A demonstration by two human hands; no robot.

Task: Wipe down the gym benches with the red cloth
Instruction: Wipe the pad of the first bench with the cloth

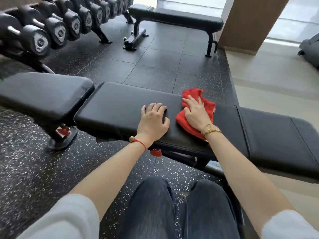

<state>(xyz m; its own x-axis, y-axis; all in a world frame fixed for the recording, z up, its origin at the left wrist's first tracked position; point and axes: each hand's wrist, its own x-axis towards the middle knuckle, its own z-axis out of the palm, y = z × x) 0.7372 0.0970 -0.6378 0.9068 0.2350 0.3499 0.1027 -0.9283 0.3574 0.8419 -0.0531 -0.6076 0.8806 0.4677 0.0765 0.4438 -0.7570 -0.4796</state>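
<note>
A black padded gym bench [120,107] stretches across in front of me, from its seat pad [43,94] on the left to its long back pad on the right. My right hand [196,112] lies flat on the red cloth [208,107], pressing it onto the middle of the back pad. Just left of the cloth, my left hand [154,119] rests on the pad with fingers spread and holds nothing. A second black bench [176,18] stands farther back on the floor.
A rack of black dumbbells [57,26] runs along the back left. A brown pillar [248,23] stands at the back right, with pale flooring and a grey machine [310,49] beyond. My knees in dark trousers [177,209] are close to the bench. Speckled rubber floor surrounds it.
</note>
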